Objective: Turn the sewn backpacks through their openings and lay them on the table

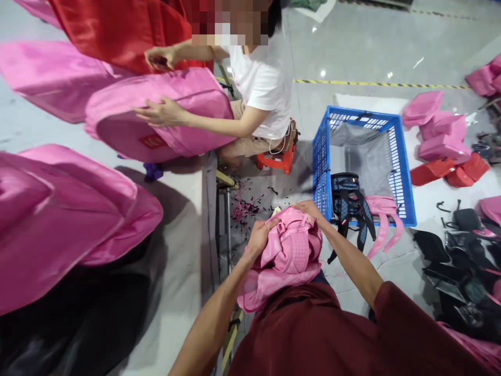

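Note:
A pink backpack point(293, 245), crumpled and soft, rests against my lap at the lower middle of the head view. My left hand point(261, 236) grips its left upper edge, with the thumb lying on top of the fabric. On the far right edge, my right hand point(309, 210) holds the same backpack near a small zipper pull. A padded, dotted strap is folded across the bag's middle. The fingers of both hands are partly hidden behind the cloth.
Left, a table point(180, 230) carries large pink bags point(78, 209). Across from me a person point(258, 94) on a red stool point(276, 159) handles another pink backpack point(156, 115). A blue crate point(405, 172) with straps over its rim stands right. Black pieces point(454, 266) and thread scraps point(246, 206) litter the floor.

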Demonstrator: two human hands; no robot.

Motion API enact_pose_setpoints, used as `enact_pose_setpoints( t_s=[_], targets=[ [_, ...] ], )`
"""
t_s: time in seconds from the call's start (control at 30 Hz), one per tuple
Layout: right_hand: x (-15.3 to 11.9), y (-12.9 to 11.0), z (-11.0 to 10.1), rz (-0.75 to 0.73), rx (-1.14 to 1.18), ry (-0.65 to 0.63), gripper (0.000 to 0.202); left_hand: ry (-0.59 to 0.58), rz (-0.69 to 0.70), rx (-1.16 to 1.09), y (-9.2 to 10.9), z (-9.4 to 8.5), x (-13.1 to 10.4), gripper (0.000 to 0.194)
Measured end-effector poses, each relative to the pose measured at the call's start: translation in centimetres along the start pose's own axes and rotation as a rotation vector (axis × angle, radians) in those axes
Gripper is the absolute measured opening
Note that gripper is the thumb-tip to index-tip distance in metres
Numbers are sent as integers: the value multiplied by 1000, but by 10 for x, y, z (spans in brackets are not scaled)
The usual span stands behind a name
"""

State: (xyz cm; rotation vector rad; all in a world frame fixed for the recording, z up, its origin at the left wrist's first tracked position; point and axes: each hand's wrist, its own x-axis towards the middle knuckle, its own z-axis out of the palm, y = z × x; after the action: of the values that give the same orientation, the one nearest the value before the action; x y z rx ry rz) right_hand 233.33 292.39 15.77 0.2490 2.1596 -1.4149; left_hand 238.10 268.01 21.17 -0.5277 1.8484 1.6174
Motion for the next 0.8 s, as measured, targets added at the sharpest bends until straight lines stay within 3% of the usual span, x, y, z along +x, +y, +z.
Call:
enact_pose_setpoints(
  t_s=[0.07, 0.17, 0.3, 0.4, 0.53, 0.67, 0.8],
  targets=[
    [-2, -6, 7, 30, 29, -53, 85, -15, -57, -47, -4, -12, -16, 67],
    [-20, -14, 8, -73, 35, -98, 84, -48, -128, -111, -12, -27, -55, 66],
    [-36, -1, 11, -148, 22, -58, 78, -30, -16, -5, -23, -19, -88, 73],
    [-27, 21, 27, -75, 34, -20, 79, 131, 73, 114, -34, -6, -79, 79],
    [-24, 43, 34, -97, 57, 124, 74, 186, 140, 178, -45, -2, -64, 80],
    [-73, 65, 21, -168, 202, 248, 86, 140, 220, 200, -56, -3, -65, 80],
    [-119, 86, 38, -136, 190, 409, 82, 147, 288, 223, -61, 1, -60, 82]
  ],
)
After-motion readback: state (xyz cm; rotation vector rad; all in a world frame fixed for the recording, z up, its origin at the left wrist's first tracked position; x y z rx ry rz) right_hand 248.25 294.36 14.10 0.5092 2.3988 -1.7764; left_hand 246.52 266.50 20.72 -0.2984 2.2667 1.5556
